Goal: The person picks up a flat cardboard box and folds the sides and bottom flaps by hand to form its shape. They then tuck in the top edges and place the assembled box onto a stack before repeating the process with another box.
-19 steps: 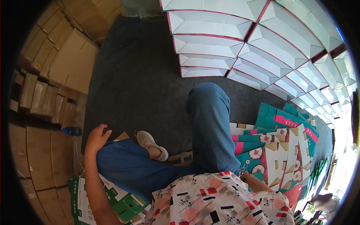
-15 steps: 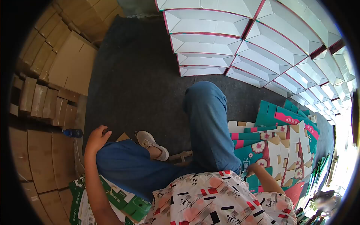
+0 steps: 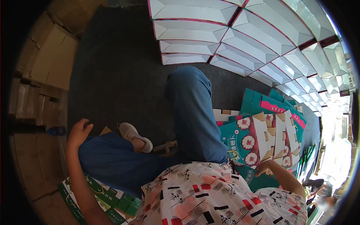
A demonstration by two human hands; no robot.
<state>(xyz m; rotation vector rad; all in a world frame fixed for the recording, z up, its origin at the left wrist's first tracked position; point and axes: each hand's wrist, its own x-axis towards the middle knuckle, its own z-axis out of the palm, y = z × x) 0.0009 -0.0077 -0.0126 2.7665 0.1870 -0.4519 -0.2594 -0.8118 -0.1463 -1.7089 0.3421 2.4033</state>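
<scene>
My left hand (image 3: 79, 132) hovers by my bent left knee, with the thumb apart from loosely curved fingers and nothing in it. At my right side, my right hand (image 3: 265, 167) has its fingers curled at the lower edge of a flat teal carton (image 3: 240, 137) printed with white-and-pink round slices. A thin cord handle (image 3: 233, 154) shows on that carton near my hip. It lies on a pile of similar flattened cartons (image 3: 275, 108) with tan and white inner flaps. The fingertips of my right hand are partly hidden.
White open boxes with pink edges (image 3: 191, 30) are stacked ahead and to the right. Brown cartons (image 3: 32, 157) line the left, near a blue bottle (image 3: 56, 130). Green printed cartons (image 3: 101, 197) lie at lower left. Another person (image 3: 324, 191) is at far right.
The view has shifted, so the scene sits further left. The upper teal carton now shows more of its printed face, and my right hand is lower along its edge. My left hand stays by the knee.
</scene>
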